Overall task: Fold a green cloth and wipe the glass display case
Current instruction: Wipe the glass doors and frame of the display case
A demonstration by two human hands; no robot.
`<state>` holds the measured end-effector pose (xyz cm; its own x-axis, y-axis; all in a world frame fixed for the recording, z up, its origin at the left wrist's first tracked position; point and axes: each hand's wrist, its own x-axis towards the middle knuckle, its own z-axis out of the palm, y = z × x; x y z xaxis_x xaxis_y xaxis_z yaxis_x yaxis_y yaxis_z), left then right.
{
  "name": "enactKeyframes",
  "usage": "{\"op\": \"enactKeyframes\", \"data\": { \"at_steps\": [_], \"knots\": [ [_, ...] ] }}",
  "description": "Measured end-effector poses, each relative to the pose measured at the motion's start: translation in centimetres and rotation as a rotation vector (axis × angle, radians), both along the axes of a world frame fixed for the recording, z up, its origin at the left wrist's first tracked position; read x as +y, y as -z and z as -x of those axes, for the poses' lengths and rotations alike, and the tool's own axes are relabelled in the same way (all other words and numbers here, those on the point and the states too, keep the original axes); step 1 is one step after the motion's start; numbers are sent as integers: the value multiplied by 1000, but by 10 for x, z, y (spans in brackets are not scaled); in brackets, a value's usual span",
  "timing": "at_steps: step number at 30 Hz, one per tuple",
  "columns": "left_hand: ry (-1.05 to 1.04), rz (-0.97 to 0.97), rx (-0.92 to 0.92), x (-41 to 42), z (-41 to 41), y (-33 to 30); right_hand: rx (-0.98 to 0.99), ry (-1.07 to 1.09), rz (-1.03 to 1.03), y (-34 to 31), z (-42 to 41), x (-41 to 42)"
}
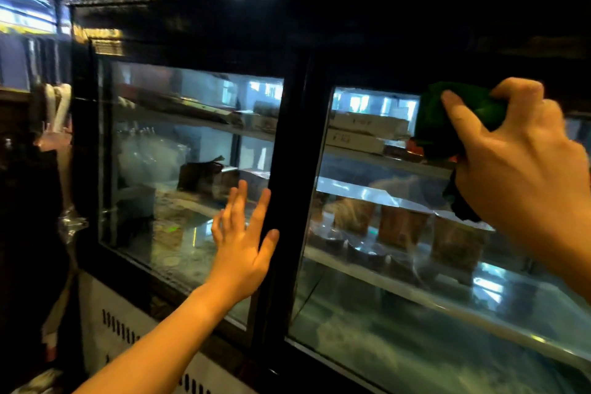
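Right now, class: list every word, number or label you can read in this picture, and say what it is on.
None can be read.
Yellowish strip on the display case at the top left corner: marks too blurred.
White boxes behind the right glass: dark marks, too small.
Green cloth in the right hand: no print.

No readable text anywhere. Yellowish sign strip point(97, 32) on the glass display case point(289, 150), top-left corner of its frame: lettering blurred out. White boxes point(367, 129) on the case's upper right shelf carry dark marks, too small to read.
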<state>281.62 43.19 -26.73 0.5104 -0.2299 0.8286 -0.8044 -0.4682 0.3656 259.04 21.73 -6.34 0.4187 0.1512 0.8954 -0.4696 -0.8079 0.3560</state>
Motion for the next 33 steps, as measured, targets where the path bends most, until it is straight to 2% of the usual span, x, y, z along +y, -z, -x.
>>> {"op": "enactKeyframes", "data": {
  "at_steps": [8, 11, 13, 18, 22, 27, 33],
  "knots": [
    [171, -127, -78, 39, -9, -9, 96, -113, -76, -9, -74, 68],
    [245, -49, -155, 53, -18, -13, 86, -174, -120, -13, -85, 82],
    [199, 24, -191, 61, -29, -13, 69, -211, -150, -16, -91, 91],
    [-19, 175, 87, 77, -59, -6, 19, -259, -84, -23, -106, 120],
    [11, 224, 240, 82, -77, 4, 80, -198, 17, -27, -132, 147],
    [70, 322, 286, 78, -89, 4, 158, 16, 168, -21, -164, 163],
    [71, 302, 298, 77, -87, 5, 162, 102, 273, -8, -165, 161]
  ]
}}
